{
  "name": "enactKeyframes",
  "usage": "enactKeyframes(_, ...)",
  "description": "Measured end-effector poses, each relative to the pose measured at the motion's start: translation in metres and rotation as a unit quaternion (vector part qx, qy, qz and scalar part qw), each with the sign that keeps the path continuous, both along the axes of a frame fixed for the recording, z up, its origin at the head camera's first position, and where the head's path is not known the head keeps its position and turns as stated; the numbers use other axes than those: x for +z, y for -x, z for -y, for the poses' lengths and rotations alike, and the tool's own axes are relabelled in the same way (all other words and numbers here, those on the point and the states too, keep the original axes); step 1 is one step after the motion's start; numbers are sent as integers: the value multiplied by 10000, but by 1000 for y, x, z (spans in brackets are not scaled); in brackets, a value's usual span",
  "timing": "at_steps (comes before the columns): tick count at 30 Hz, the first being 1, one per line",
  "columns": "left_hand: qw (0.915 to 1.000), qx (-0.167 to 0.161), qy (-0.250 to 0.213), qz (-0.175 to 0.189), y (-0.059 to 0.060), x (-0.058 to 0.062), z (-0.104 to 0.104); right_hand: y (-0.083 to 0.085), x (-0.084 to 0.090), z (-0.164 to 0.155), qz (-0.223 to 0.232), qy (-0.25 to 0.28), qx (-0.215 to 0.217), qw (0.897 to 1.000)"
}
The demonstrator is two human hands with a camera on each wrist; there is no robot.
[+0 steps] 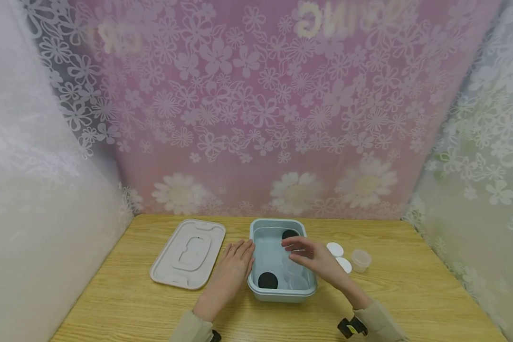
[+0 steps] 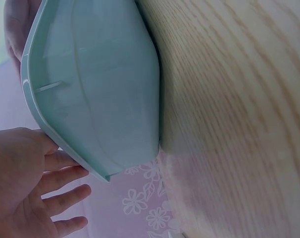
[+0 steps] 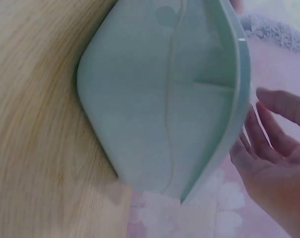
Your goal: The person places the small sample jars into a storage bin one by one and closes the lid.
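A light blue rectangular tub (image 1: 282, 293) stands upright on the table. In it show two black discs (image 1: 267, 280), one near the front left and another (image 1: 289, 233) at the back right, plus something clear (image 1: 294, 279) toward the front right. My left hand (image 1: 232, 266) rests on the tub's left rim, fingers straight; in the left wrist view the fingers (image 2: 66, 181) spread along that rim. Over the right side of the tub is my right hand (image 1: 316, 260), its fingers loosely bent. The right wrist view shows that hand (image 3: 276, 144) beside the rim with nothing in it.
Left of the tub lies a pale rectangular lid (image 1: 188, 254) with a raised middle. To the right are two white round pieces (image 1: 335, 249) and a small translucent cup (image 1: 361, 261). A flowered curtain (image 1: 256, 118) closes off the back of the wooden table (image 1: 124, 304).
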State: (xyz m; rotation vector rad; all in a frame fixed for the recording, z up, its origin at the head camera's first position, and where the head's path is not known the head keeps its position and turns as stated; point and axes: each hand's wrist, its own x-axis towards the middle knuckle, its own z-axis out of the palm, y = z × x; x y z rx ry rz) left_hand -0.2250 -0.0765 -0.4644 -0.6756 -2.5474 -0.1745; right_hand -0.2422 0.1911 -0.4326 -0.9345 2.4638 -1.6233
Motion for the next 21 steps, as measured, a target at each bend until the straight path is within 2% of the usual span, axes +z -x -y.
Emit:
enactKeyframes(8, 10000, -48, -64, -14, 0, 0, -1, -7, 3, -39, -393, 561, -898, 9936)
enactKeyframes(14, 9998, -73, -152, -48, 0, -1, 0, -13, 3, -70, -463, 531, -1382, 9879)
enactKeyframes(21, 9999, -71, -78, -103, 0, 0, 0, -24, -6, -94, -536, 162, -1894, 9803)
